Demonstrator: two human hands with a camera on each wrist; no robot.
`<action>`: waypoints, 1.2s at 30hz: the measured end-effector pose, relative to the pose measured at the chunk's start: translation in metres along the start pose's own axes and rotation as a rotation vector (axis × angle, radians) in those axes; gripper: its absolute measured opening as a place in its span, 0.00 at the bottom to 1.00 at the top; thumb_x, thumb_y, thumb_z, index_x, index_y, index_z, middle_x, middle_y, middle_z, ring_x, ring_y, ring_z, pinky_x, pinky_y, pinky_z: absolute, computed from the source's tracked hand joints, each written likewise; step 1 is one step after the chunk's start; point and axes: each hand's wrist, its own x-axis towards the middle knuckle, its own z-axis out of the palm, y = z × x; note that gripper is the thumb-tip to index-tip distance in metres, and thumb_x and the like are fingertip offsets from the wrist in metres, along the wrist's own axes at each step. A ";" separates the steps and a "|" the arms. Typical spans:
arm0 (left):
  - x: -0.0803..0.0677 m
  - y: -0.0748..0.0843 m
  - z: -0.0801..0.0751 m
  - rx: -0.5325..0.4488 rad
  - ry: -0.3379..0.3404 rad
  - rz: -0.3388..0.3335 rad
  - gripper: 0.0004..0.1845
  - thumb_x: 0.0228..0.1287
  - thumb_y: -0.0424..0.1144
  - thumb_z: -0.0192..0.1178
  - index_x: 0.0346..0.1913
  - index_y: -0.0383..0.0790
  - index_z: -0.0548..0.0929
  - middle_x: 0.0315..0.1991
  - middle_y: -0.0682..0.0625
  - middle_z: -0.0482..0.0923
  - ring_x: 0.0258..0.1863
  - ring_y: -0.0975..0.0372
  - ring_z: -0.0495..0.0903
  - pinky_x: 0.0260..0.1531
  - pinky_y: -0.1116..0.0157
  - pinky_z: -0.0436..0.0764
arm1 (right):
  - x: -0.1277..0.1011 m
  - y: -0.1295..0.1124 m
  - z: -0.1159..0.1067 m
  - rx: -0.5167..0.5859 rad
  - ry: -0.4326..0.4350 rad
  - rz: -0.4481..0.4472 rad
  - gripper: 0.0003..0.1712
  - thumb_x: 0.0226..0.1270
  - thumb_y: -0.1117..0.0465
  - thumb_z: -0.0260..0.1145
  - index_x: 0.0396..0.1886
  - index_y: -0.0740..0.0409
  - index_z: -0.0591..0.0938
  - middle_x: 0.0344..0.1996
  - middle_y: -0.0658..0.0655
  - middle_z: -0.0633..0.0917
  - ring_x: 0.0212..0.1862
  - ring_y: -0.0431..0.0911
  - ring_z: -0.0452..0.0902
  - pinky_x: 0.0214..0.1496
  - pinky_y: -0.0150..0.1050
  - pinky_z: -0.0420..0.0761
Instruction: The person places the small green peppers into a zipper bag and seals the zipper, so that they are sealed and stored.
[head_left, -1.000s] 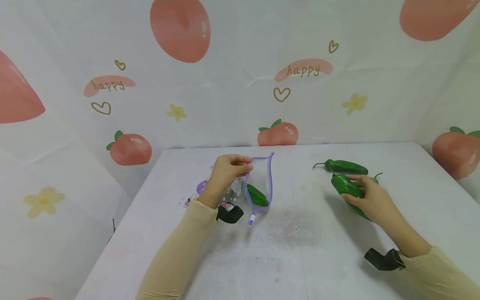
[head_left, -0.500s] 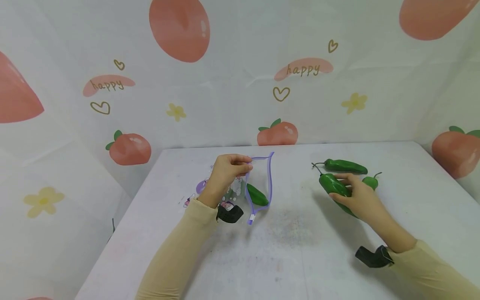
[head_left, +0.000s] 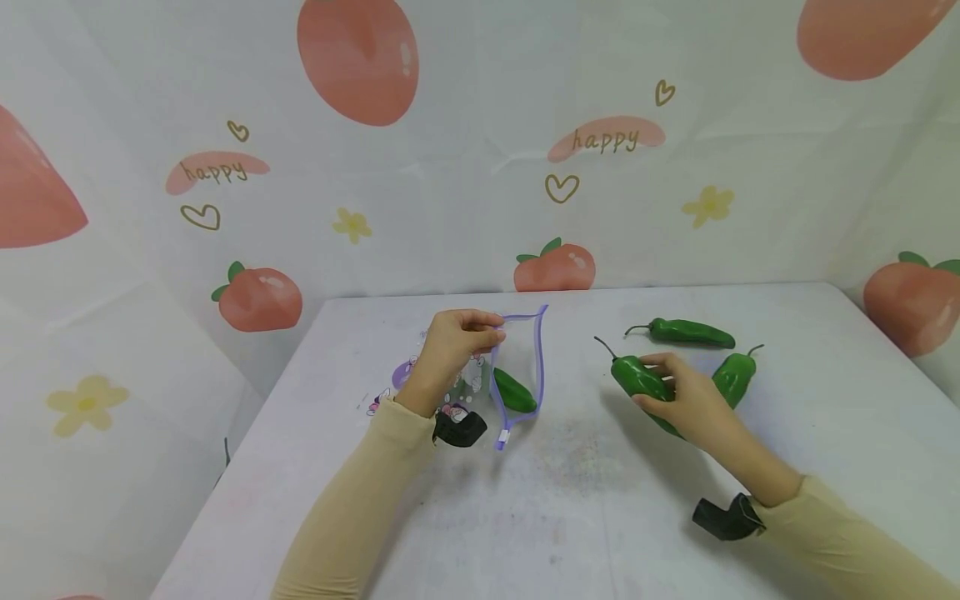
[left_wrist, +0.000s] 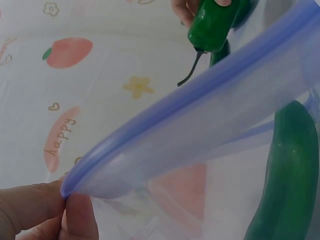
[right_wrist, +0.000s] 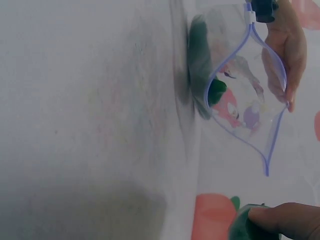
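Observation:
My left hand (head_left: 456, 350) pinches the upper rim of a clear zip bag (head_left: 519, 317) with a purple-blue edge and printed cartoon figures. The bag's mouth gapes toward the right. Inside lies one green chili pepper (head_left: 514, 390), seen through the film in the left wrist view as well. To the right, my right hand (head_left: 690, 402) grips a second green pepper (head_left: 637, 379), thumb on the near side and fingers on the far side, its stem pointing up and left toward the bag. In the right wrist view only the thumb and part of this pepper (right_wrist: 242, 225) show.
Two more green peppers lie at the right: a long pepper (head_left: 692, 333) at the back and a shorter pepper (head_left: 735, 377) just beyond my right hand. The white table (head_left: 570, 533) ends at a fabric backdrop (head_left: 450, 208) printed with peaches and flowers.
My right hand has moved left with its pepper, toward the bag, uncovering the shorter pepper behind it. My left hand and the bag have stayed in place.

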 end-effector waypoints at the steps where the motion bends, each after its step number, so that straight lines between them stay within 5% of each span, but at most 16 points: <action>1: 0.000 0.000 0.000 0.001 -0.001 0.002 0.11 0.59 0.30 0.66 0.44 0.31 0.86 0.34 0.47 0.82 0.33 0.63 0.81 0.40 0.67 0.84 | 0.000 -0.001 0.001 0.004 -0.001 0.000 0.33 0.62 0.59 0.69 0.63 0.65 0.69 0.53 0.71 0.79 0.55 0.68 0.75 0.51 0.59 0.78; 16: 0.001 -0.002 0.001 -0.010 0.005 0.000 0.11 0.58 0.30 0.67 0.44 0.31 0.86 0.36 0.46 0.83 0.33 0.62 0.81 0.40 0.67 0.84 | -0.003 -0.008 0.017 0.016 -0.016 -0.070 0.30 0.59 0.63 0.71 0.60 0.65 0.71 0.48 0.68 0.82 0.47 0.60 0.81 0.43 0.51 0.82; 36: 0.002 0.000 0.001 0.011 -0.001 -0.001 0.11 0.59 0.30 0.66 0.45 0.31 0.85 0.35 0.45 0.82 0.32 0.63 0.81 0.41 0.67 0.84 | -0.004 -0.021 0.030 0.030 -0.080 -0.115 0.29 0.58 0.65 0.71 0.58 0.65 0.73 0.46 0.66 0.82 0.46 0.57 0.80 0.47 0.53 0.81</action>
